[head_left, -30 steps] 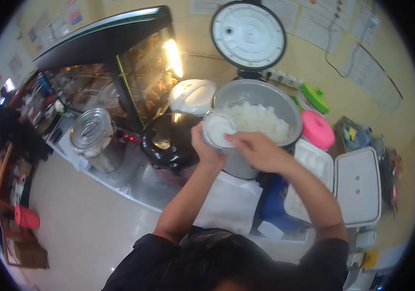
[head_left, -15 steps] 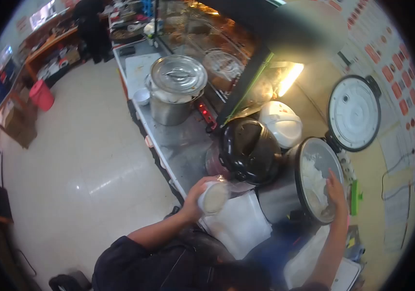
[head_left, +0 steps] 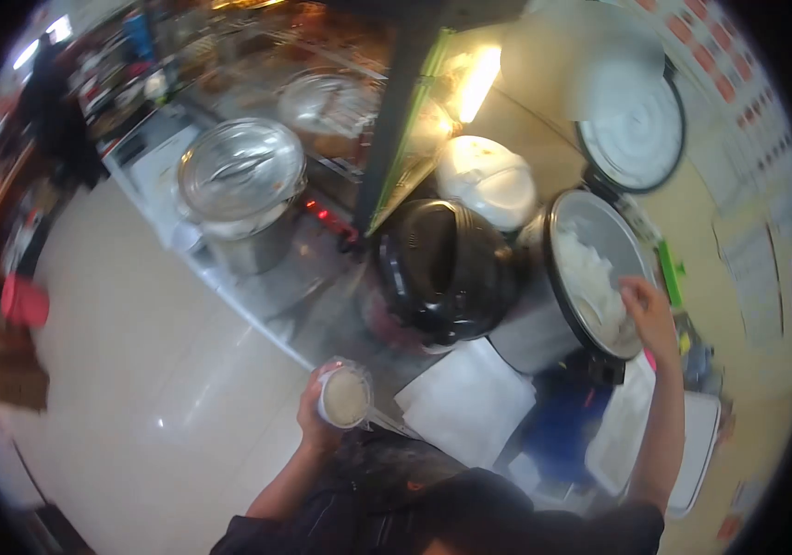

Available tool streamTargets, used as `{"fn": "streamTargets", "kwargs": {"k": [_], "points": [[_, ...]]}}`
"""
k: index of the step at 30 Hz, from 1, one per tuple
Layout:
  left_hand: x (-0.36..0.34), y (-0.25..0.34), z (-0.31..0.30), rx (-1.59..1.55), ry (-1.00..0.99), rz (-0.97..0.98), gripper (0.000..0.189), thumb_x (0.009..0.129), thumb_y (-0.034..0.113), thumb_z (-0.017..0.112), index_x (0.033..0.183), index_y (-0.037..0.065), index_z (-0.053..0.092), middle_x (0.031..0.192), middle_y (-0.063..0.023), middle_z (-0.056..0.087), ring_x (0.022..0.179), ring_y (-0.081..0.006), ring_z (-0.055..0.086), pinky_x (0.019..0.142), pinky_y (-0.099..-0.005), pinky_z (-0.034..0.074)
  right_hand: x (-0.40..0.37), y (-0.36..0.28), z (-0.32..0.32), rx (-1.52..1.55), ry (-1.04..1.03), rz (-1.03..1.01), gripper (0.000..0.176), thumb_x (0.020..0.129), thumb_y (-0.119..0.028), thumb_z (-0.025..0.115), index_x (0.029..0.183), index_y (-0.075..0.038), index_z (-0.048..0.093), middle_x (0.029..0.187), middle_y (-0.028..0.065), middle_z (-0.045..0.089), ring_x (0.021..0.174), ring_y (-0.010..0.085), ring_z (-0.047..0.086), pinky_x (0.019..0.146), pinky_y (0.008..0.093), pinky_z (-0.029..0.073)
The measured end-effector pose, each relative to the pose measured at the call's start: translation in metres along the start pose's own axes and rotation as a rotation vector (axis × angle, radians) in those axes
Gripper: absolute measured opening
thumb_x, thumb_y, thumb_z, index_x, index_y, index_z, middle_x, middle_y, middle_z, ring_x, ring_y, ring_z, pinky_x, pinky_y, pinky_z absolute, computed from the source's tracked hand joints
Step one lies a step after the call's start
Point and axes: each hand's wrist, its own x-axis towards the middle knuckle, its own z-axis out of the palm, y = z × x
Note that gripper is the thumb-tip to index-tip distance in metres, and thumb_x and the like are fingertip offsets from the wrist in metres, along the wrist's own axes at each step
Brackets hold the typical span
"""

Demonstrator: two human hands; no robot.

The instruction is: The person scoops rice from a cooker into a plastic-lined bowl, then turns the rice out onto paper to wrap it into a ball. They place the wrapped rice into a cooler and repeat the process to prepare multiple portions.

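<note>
Left hand (head_left: 315, 413) with one cup (head_left: 346, 400), farther from one black lid (head_left: 444, 264)

Glowing lamp (head_left: 480, 85), glare on floor (head_left: 169, 388), smeared upper-right patch, dark curved fisheye edges

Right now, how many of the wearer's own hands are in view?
2: the left hand, holding a filled cup, and the right hand, at the open cooker.

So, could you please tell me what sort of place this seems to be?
It looks like a small eatery's kitchen or serving area, though I can't be certain. The signs are the lit display case, the big open cooker holding what looks like rice, and the large lidded pot.
</note>
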Motion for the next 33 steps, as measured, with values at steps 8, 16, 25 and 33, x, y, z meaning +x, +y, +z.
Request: {"fn": "streamTargets", "kwargs": {"k": [8, 16, 25, 33], "points": [[0.026, -0.005, 0.002, 0.289, -0.089, -0.077, 0.06, 0.089, 0.045, 0.045, 0.129, 0.001, 0.05, 0.126, -0.0154, 0.057, 0.117, -0.0293, 0.056, 0.103, -0.0425, 0.042, -0.064, -0.037, 0.064, -0.119, 0.135, 0.262, 0.034, 0.095, -0.03, 0.057, 0.116, -0.003, 0.06, 0.092, 0.0131, 0.061, 0.086, 0.0283, 0.059, 0.09, 0.0365, 0.043], [0.028, -0.004, 0.021, -0.37, -0.05, -0.693, 0.062, 0.091, 0.044, 0.047, 0.135, 0.001, 0.047, 0.132, -0.0165, 0.055, 0.121, -0.0299, 0.054, 0.103, -0.0461, 0.042, -0.118, -0.085, 0.052, 0.275, 0.62, 0.352, 0.016, 0.092, -0.016, 0.064, 0.101, -0.003, 0.062, 0.085, 0.0046, 0.061, 0.073, 0.0119, 0.057, 0.065, 0.0291, 0.048], [0.005, -0.066, 0.09, 0.017, -0.311, -0.55, 0.068, 0.084, 0.034, 0.065, 0.139, 0.002, 0.04, 0.136, -0.0135, 0.051, 0.122, -0.0323, 0.051, 0.101, -0.0453, 0.043, -0.254, -0.058, 0.221, 0.126, -0.205, 0.131, 0.021, 0.08, -0.013, 0.071, 0.097, -0.002, 0.066, 0.097, 0.0128, 0.063, 0.094, 0.0294, 0.058, 0.08, 0.0399, 0.049], [0.014, -0.192, 0.144, 1.495, -1.038, 0.672, 0.08, 0.068, 0.036, 0.083, 0.134, 0.01, 0.046, 0.127, -0.0204, 0.054, 0.119, -0.0366, 0.047, 0.098, -0.0469, 0.042, -0.302, -0.027, 0.296, 0.069, -0.267, 0.072, 0.021, 0.083, -0.019, 0.066, 0.096, -0.002, 0.064, 0.111, 0.0122, 0.061, 0.101, 0.0303, 0.059, 0.084, 0.0422, 0.05]]}}
